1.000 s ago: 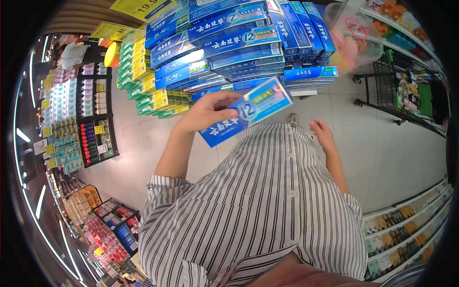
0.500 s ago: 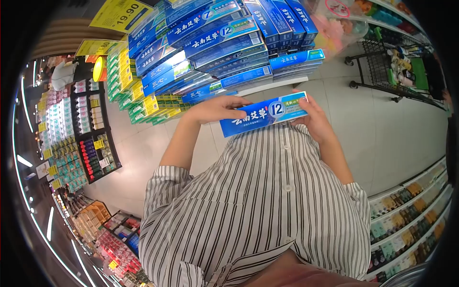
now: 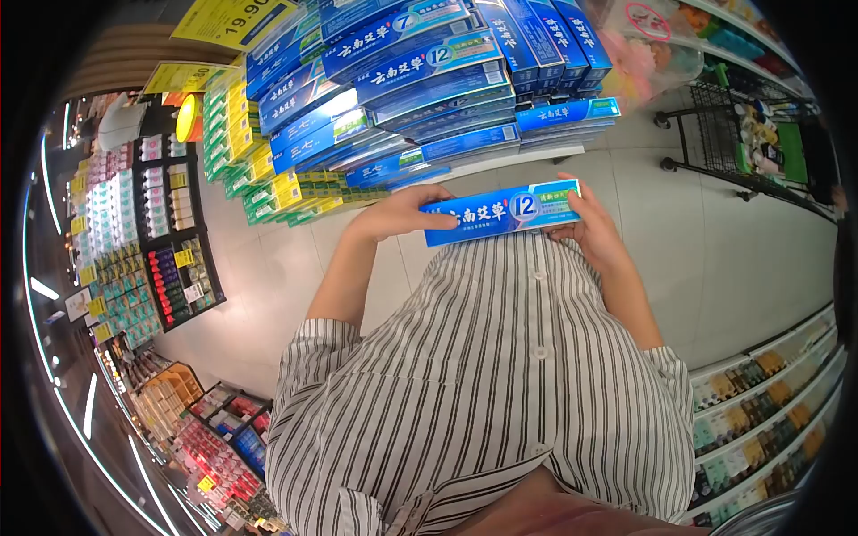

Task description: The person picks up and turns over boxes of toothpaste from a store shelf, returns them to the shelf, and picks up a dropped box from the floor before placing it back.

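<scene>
A long blue box (image 3: 487,213) with a large "12" on its face is held roughly level in front of my striped shirt. My left hand (image 3: 404,213) grips its left end, thumb over the front. At the right end, my right hand (image 3: 588,223) holds the box between thumb and fingers. Just beyond the hands rises a display of stacked blue boxes (image 3: 429,71), some lying flat and several standing on end. Green and yellow boxes (image 3: 237,134) are piled at the left of that display.
Yellow price signs (image 3: 237,20) hang over the display. A black shopping cart (image 3: 706,161) with goods stands at the right. Product shelves (image 3: 165,214) line the left, and more shelves (image 3: 769,393) are at the lower right. A person (image 3: 123,123) is at the upper left.
My right hand has come up from the right and taken hold of the box's right end. The box has turned from a slant to nearly level.
</scene>
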Motion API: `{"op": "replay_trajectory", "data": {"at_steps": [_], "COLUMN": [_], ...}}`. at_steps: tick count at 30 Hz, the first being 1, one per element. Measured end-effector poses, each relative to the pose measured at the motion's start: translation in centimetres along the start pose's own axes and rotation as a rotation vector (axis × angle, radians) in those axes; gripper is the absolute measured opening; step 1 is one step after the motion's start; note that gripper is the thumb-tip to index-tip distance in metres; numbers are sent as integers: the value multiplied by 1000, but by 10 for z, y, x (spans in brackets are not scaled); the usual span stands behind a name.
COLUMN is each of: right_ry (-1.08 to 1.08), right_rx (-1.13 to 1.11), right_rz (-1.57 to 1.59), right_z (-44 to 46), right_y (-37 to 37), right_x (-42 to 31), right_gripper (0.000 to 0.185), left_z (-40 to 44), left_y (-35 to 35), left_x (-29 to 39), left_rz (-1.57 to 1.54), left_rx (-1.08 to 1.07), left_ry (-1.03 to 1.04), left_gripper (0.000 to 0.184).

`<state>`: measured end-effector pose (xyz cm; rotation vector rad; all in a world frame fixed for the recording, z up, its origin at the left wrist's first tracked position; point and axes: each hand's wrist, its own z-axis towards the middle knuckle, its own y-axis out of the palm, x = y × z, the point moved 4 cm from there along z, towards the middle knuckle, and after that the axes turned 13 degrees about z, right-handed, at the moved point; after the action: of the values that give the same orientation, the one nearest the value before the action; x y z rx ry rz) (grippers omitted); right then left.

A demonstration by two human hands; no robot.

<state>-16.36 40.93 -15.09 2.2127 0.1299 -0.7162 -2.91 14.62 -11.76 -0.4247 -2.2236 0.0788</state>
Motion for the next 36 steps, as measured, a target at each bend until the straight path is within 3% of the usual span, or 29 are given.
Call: {"op": "replay_trajectory", "data": {"at_steps": [2,4,7,11,15,17,25,36], "right_ry": [-19,-59,-62,-188,-163,-91,57,105], "right_rx": [-30,-48,-131,-246,-252,-69,90,298], "right_rz": [-53,-130,-212,-251,-208,-249,-314,-249], "right_z": [0,3,4,11,17,25,38,9], "right_y": [12,23,45,53,40,16,-55,-89], "right_x": [-4,-10,-13,-2,10,17,46,49], "right_gripper": [48,50,51,54,57,56,48,37], "left_z": [-5,-8,-6,-5,-3,4,59,130], "left_y": [-2,0,13,13,9,3,-25,-10], "left_x": [22,49,60,51,32,18,-34,-42], "left_rz": [161,564,584,489,483,592,807,980], "left_rx": [-65,-83,12,111,214,358,805,795], "left_ry": [4,-27,91,129,172,159,162,167], "left_gripper": [59,74,83,80,77,69,55,55]}}
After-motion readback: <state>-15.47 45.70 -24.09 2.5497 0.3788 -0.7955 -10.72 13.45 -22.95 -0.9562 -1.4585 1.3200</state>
